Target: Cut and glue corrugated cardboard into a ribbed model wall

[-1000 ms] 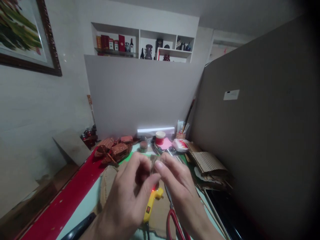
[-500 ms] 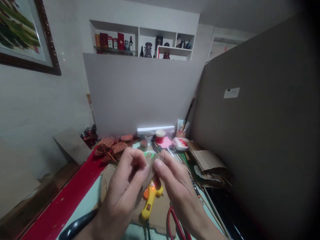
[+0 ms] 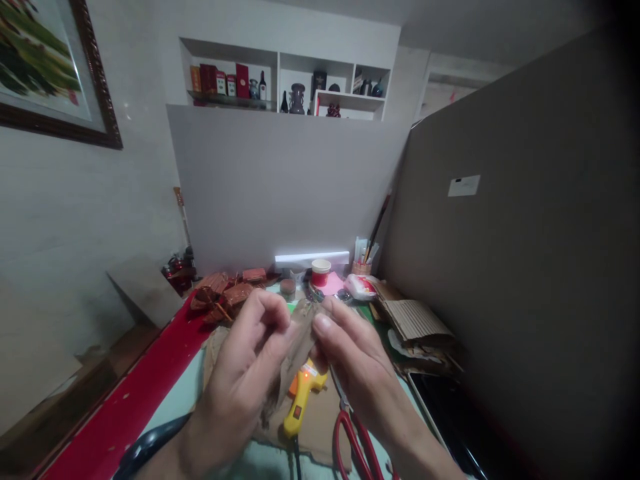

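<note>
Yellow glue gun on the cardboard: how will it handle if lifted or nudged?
Probably stiff: the yellow glue gun looks like hard molded plastic. Unlikely to roll far, given its angled, non-round outline on the cardboard. Its black cord may tug at the handle end when lifted.

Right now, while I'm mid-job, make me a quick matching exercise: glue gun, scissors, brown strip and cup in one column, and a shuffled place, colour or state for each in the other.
Column one
1. Glue gun
2. Scissors
3. Brown strip
4. Cup

Column two
A. Between the left hand and the right hand
B. Pale rim above red, farther back than the hands
C. Red looped handles
D. Yellow, small light glowing

Right pairs: 1-D, 2-C, 3-A, 4-B
</note>
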The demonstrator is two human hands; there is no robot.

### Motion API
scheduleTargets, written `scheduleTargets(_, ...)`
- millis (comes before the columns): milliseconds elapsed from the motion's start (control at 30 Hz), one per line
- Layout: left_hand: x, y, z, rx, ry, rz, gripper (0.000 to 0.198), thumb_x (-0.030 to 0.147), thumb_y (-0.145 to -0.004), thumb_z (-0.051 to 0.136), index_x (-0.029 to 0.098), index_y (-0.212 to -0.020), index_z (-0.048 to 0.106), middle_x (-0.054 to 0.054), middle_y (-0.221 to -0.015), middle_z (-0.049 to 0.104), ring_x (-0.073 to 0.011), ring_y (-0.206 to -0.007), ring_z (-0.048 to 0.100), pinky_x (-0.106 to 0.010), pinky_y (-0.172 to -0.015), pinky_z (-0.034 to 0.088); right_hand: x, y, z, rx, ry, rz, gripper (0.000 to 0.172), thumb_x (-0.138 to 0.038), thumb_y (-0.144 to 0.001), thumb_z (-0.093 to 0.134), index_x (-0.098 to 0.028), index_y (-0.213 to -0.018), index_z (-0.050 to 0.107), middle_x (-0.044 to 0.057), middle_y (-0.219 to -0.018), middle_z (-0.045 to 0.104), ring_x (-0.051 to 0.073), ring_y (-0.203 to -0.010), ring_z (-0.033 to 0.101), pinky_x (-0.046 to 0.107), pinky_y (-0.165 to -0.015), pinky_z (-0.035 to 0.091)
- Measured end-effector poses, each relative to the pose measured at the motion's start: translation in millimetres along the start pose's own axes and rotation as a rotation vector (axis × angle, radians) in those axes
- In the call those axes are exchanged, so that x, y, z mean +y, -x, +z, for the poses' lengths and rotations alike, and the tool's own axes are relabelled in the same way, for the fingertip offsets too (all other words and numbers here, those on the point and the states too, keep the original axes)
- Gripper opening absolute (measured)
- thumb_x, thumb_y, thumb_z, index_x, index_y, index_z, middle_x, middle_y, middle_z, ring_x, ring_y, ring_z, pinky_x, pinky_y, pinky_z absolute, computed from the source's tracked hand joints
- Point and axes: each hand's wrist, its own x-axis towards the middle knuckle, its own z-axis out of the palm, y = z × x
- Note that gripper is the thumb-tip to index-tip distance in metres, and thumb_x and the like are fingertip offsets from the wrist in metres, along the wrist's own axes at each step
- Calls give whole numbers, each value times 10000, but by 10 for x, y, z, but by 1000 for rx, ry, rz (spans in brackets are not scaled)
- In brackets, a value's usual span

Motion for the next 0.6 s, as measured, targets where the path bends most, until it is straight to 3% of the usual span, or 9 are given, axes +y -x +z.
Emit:
scheduleTargets(133, 42, 5, 41, 53, -87, -43, 28, 331, -991, 501, 318, -1014, 512, 45, -909, 553, -137, -824, 557, -264, -734, 444, -33, -10, 44, 82, 118, -1, 298, -370, -993, 465, -218, -737, 464, -55, -698, 466, 105, -638, 427, 256, -593, 359)
scheduleTargets(200, 43, 5, 58, 25, -218, -23, 122, 386, -979, 514, 304, -1068, 497, 36, -935, 578, -143, -831, 560, -261, -717, 440, -44, -14, 65, 150, 196, -10, 300, -382, -985, 467, -222, -732, 445, -56, -698, 449, 110, -640, 409, 261, -589, 346)
scheduleTargets(333, 22, -11, 59, -89, -394, 52, 251, 448, -998, 455, 250, -843, 455, 57, -724, 519, -131, -655, 507, -263, -594, 399, -48, -17, 80, 178, 213, -26, 311, -389, -977, 469, -230, -717, 411, -64, -670, 422, 113, -614, 382, 264, -568, 340)
scheduleTargets(433, -4, -21, 42, -72, -463, 107, 315, 391, -1019, 422, 246, -740, 412, 65, -676, 455, -124, -617, 463, -261, -581, 369, -35, -15, 79, 179, 236, -37, 328, -396, -979, 456, -233, -701, 392, -65, -652, 426, 112, -601, 390, 265, -557, 335)
scheduleTargets(600, -71, -26, 31, -42, -573, 208, 311, 266, -1035, 365, 248, -725, 371, 74, -660, 420, -112, -572, 443, -254, -559, 343, 3, -24, 91, 178, 269, -67, 327, -394, -985, 441, -235, -703, 386, -61, -658, 438, 115, -604, 403, 266, -563, 341)
